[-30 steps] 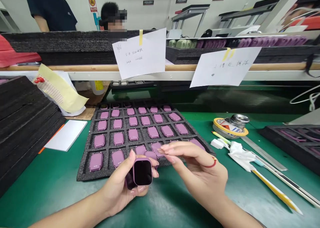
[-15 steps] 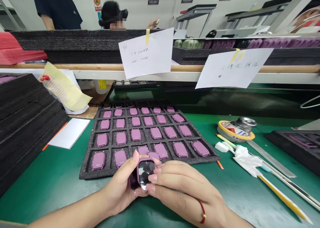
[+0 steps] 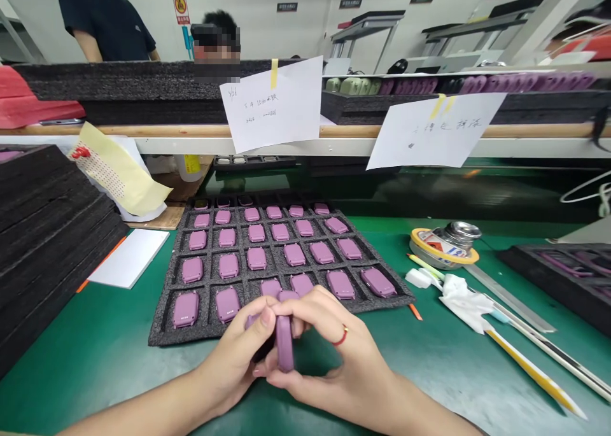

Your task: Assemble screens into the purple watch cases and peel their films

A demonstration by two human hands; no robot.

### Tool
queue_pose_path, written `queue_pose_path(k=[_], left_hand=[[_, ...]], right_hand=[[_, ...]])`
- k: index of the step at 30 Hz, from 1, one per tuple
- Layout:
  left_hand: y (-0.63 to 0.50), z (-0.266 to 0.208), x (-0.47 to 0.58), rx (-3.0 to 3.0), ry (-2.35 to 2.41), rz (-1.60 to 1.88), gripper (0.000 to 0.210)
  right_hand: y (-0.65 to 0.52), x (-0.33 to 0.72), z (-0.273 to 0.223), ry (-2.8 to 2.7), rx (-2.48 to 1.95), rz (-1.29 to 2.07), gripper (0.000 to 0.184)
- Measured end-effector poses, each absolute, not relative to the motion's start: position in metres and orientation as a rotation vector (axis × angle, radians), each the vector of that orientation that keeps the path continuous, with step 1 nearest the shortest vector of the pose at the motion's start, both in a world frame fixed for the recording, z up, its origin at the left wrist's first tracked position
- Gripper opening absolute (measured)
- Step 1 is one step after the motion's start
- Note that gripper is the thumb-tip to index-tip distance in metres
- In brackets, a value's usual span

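Just in front of the foam tray [image 3: 160, 324], my two hands meet. My left hand [image 3: 229, 359] is closed around a purple watch body with a dark face, mostly hidden by the fingers. Thumb and fingers of my right hand [image 3: 348, 353] grip another purple watch body [image 3: 285, 344] at its top and bottom, turned edge-on to me. My left thumb touches its upper edge. More purple watch bodies [image 3: 377, 282] lie back up in the tray's compartments, and the near ones are partly covered by my hands.
Black foam trays [image 3: 52, 207] are stacked at the left, beside white paper [image 3: 131, 258]. At the right lie a tape roll with a metal pot [image 3: 443, 245], a steel ruler [image 3: 510, 296], a brush [image 3: 529, 372] and a white wipe [image 3: 465, 302]. A shelf edge [image 3: 344, 144] crosses behind.
The watch body whose glossy face was toward me has turned edge-on. My right hand has shifted from fingers laid over that face to a grip on its ends. The view moved slightly.
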State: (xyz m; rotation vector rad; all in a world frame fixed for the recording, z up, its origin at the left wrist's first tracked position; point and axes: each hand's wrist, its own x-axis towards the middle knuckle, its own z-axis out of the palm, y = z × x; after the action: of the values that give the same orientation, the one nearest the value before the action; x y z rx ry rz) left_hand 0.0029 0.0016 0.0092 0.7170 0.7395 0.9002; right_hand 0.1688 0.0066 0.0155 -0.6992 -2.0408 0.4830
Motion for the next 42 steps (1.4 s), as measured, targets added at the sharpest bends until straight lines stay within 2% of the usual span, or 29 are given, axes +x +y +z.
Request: queue_pose_path(k=[13, 19, 23, 27, 29, 33, 38, 42], left_hand=[[0.003, 0.015, -0.002, 0.572, 0.768, 0.823, 0.05], [0.007, 0.015, -0.003, 0.591, 0.834, 1.001, 0.044], [0.012, 0.021, -0.004, 0.631, 0.981, 1.094, 0.053], [0.013, 0.022, -0.005, 0.624, 0.951, 1.094, 0.047], [0.012, 0.022, -0.005, 0.678, 0.924, 1.092, 0.049], [0.009, 0.021, -0.004, 0.801, 0.926, 1.049, 0.052], [0.005, 0.018, -0.003, 0.688, 0.836, 0.913, 0.057], [0.004, 0.016, -0.001, 0.626, 0.761, 0.882, 0.05]], right_hand=[[0.01, 0.172, 0.016, -2.082, -0.679, 0.466, 0.059], [0.02, 0.182, 0.016, -1.966, -0.905, 0.262, 0.045], [0.03, 0.191, 0.017, -1.986, -1.083, 0.318, 0.035], [0.032, 0.189, 0.012, -2.14, -1.174, 0.428, 0.028], [0.031, 0.188, 0.01, -2.185, -1.186, 0.483, 0.032], [0.028, 0.191, 0.014, -2.067, -1.071, 0.513, 0.046], [0.021, 0.187, 0.019, -2.025, -0.714, 0.481, 0.04], [0.015, 0.178, 0.017, -2.075, -0.699, 0.444, 0.02]])
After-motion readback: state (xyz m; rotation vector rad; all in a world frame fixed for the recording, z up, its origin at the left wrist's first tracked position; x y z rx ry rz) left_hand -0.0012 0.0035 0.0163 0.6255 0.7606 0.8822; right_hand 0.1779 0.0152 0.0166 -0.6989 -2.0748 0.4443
